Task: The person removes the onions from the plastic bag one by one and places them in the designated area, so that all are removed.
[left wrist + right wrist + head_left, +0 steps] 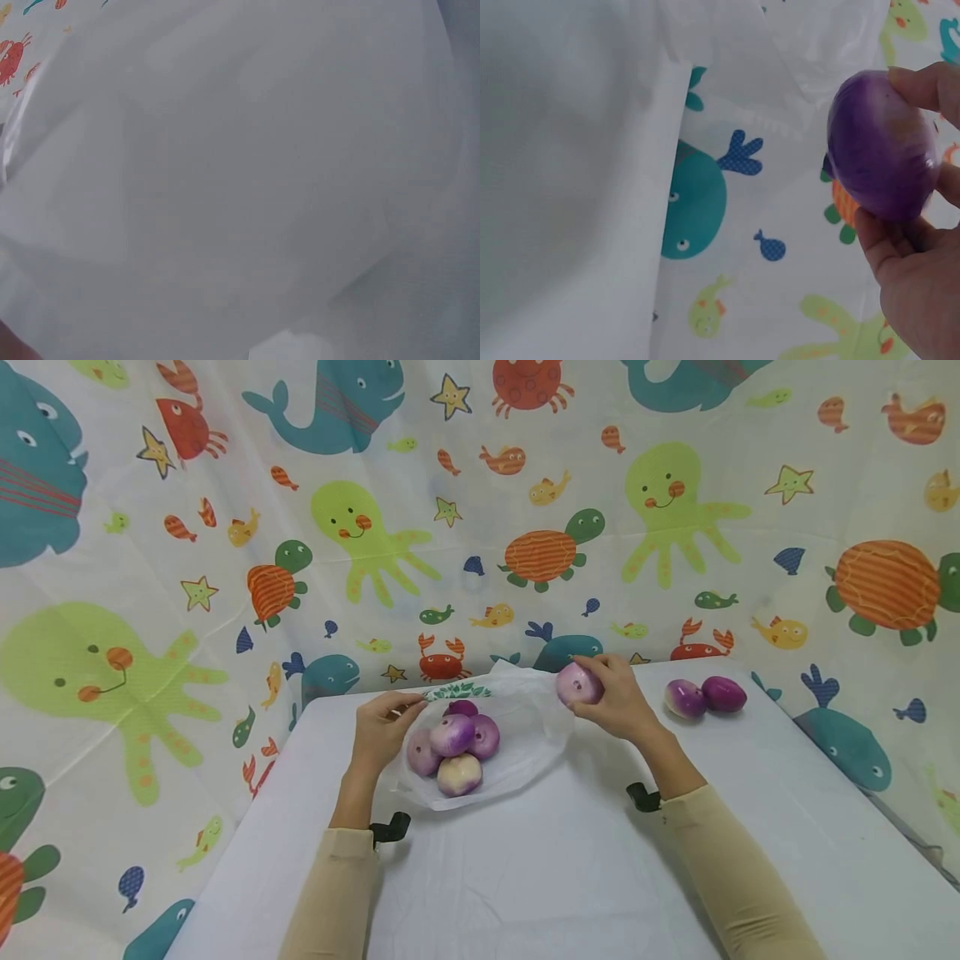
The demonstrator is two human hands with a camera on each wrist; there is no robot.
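Near the far edge of the table (540, 877), we saw the right hand (617, 697) pinch a purple onion (577, 683); the left hand (381, 727), grip partly hidden, pinched a plastic bag (525, 739) holding 5 overlapping onions (452, 735).

The held onion (579, 683) is pale pinkish purple overhead, deep violet with a whitish patch from the right wrist. The translucent white bag (525, 752) bears green leaf printing (459, 692); its front onion (460, 775) is cream edged with purple. Sleeves (742, 877) are tan. Teal whales, lime octopuses and orange-and-green turtles pattern the white curtain (480, 510).
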